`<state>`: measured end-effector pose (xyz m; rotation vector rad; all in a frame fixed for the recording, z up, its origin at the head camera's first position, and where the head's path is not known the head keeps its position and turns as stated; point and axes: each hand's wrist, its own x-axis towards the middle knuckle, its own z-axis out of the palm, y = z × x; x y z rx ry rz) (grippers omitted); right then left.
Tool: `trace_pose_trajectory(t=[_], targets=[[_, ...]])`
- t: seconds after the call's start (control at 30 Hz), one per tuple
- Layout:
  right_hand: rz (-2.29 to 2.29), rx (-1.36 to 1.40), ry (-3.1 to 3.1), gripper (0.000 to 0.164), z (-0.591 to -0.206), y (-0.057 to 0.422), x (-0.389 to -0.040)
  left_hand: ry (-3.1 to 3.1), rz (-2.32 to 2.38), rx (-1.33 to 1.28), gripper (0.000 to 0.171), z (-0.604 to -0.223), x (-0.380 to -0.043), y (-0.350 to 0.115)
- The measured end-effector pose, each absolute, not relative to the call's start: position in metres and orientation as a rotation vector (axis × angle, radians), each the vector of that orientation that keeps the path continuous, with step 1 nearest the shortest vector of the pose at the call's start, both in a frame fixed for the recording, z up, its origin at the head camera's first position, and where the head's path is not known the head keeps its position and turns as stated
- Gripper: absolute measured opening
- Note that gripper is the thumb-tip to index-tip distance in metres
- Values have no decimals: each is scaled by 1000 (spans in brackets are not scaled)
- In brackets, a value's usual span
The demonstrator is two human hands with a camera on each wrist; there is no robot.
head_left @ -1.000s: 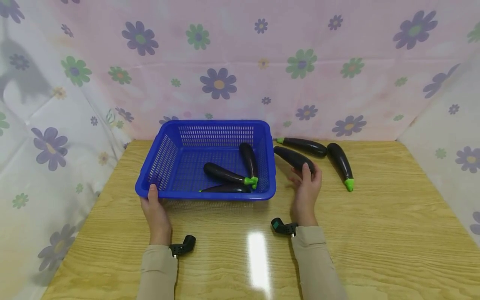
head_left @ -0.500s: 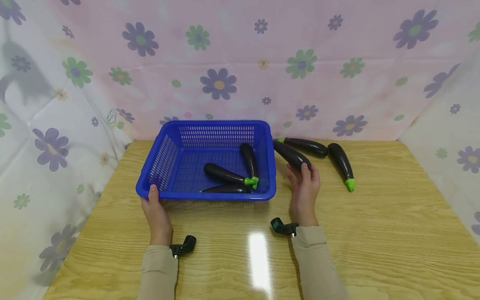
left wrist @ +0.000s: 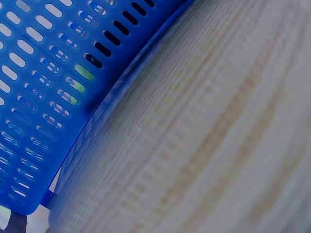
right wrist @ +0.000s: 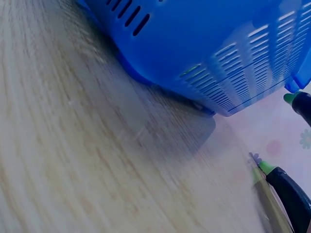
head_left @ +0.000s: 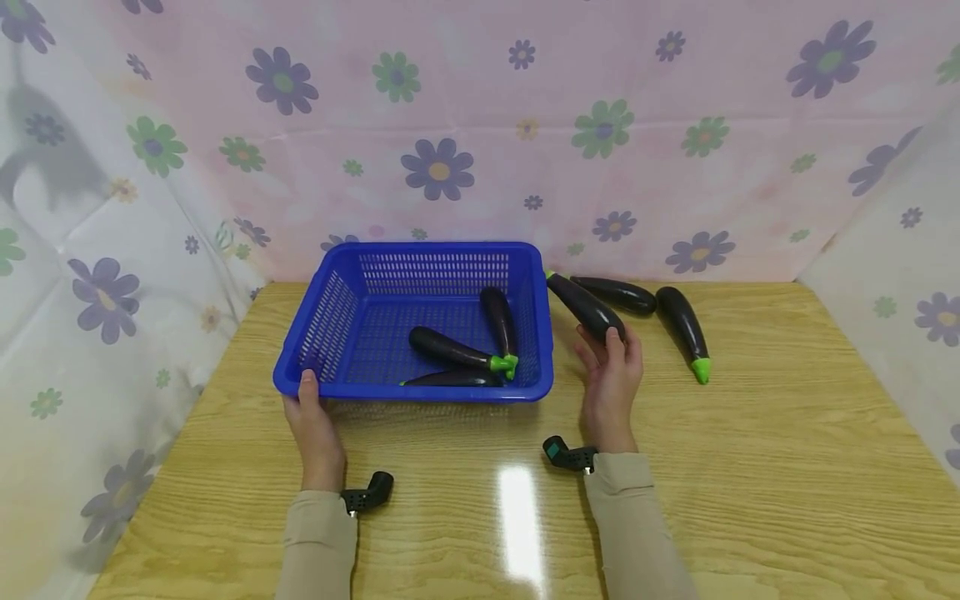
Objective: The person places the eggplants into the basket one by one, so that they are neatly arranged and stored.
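My left hand (head_left: 321, 433) grips the near left corner of a blue plastic basket (head_left: 360, 389), thumb over the rim. Its slotted wall (left wrist: 127, 51) fills the upper left of the left wrist view. Inside are three black eggplants, one slanting (head_left: 450, 346), one against the right side (head_left: 498, 317) and one partly hidden behind the near rim (head_left: 453, 378). Beside the basket's right wall, my right hand (head_left: 611, 396) holds another eggplant (head_left: 583, 304) by its blunt end, green stem pointing away. That stem end (right wrist: 302, 104) shows near the basket in the right wrist view.
Two more eggplants lie on the wooden table (head_left: 757, 450) to the right, one lengthwise at the back (head_left: 618, 295), one with its stem toward me (head_left: 681, 327). A flowered cloth (head_left: 480, 108) hangs behind the table and along both sides.
The eggplant in my right hand has turned and risen slightly, its stem end swinging up and away, its green stem now showing past the basket rim. The left hand and basket stay put.
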<state>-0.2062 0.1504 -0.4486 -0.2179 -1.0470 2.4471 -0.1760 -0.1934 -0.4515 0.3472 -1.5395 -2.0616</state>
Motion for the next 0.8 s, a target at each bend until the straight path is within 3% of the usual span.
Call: trace_pose_trajectory(t=[0.8], targets=[[2471, -171, -990, 41, -446, 153, -205, -1572, -2068, 334, 47, -452, -175, -194]])
